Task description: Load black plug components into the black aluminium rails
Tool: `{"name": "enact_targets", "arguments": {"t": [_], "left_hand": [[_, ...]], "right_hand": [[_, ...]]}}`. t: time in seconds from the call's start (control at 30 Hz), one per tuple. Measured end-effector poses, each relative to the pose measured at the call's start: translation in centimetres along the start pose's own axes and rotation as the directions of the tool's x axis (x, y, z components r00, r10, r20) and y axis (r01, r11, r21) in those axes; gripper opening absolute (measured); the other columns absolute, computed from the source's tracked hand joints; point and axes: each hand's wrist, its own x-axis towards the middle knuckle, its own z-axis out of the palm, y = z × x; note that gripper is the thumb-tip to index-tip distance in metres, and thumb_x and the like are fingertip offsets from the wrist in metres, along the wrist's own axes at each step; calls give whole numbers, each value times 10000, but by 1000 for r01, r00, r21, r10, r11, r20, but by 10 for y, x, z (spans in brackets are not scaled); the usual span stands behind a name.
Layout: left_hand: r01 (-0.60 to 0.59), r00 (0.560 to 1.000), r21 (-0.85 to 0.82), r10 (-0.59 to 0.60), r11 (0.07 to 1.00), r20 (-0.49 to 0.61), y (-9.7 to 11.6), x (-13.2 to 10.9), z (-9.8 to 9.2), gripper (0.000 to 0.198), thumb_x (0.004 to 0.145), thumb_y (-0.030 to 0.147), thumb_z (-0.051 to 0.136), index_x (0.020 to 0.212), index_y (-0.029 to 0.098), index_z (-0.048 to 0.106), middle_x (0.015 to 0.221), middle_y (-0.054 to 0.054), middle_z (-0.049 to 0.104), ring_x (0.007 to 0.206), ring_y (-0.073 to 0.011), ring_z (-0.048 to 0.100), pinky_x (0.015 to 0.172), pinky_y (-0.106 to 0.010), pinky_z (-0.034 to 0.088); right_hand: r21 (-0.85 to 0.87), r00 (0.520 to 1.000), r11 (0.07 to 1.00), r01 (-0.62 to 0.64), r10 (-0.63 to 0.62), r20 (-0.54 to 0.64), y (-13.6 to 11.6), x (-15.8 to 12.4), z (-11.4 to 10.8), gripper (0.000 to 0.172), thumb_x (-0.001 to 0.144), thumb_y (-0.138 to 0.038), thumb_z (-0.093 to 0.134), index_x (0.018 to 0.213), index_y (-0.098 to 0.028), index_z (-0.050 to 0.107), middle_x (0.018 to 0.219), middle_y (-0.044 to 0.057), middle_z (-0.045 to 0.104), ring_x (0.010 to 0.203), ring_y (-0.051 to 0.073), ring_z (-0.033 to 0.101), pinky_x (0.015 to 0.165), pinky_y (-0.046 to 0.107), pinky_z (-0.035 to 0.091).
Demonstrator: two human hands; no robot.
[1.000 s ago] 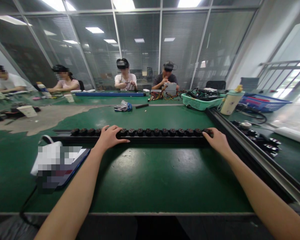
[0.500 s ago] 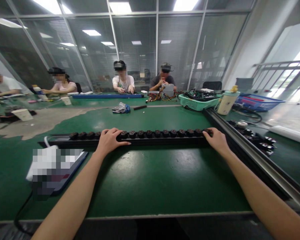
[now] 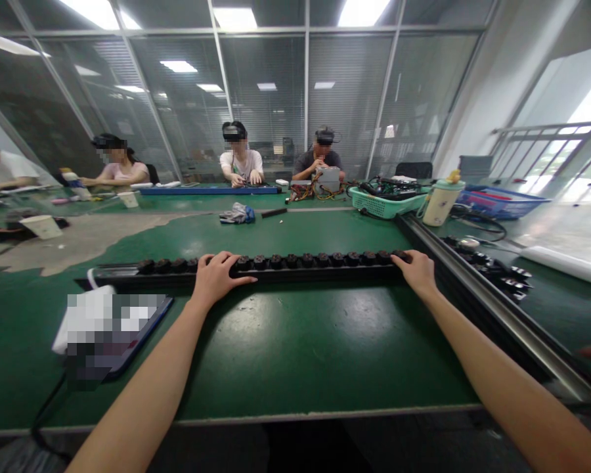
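A long black strip (image 3: 320,269) carrying a row of several dark round sockets lies across the green table (image 3: 285,355) in front of me. My left hand (image 3: 217,276) rests on top of the strip left of its middle, fingers stretched along it. My right hand (image 3: 416,272) covers the strip's right end, fingers curled over it. Both forearms reach in from the near edge.
A blurred white and dark device (image 3: 108,325) with a cable lies at the near left. A metal rail (image 3: 477,295) runs along the right. Farther off stand a green basket (image 3: 387,200), a cream bottle (image 3: 440,200) and a blue tray (image 3: 502,200). Several people sit at the far side.
The view has shifted slightly, and the strip's right end with my right hand has slid a little to the left. My left hand keeps its place on the strip.
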Motion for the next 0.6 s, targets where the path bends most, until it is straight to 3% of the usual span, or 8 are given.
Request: {"name": "enact_targets", "arguments": {"t": [0.23,0.6], "left_hand": [[-4,1000,-30,5,1000,25,-4,5,2,754,797,838,566,1273,264,674,1276,-116,684,1201,-336,580,1117,-507,275],[7,999,-37,-6,999,34,-3,4,1,746,783,841,583,1256,272,681,1269,-111,685,1178,-338,570,1111,-509,274]], "right_hand": [[10,999,999,-43,43,-2,0,2,0,590,816,-699,599,896,-139,766,844,187,750,832,326,681,801,424,532],[-92,998,994,-61,62,7,9,4,3,422,802,-556,616,865,-159,747,857,162,743,803,306,661,770,418,512]]}}
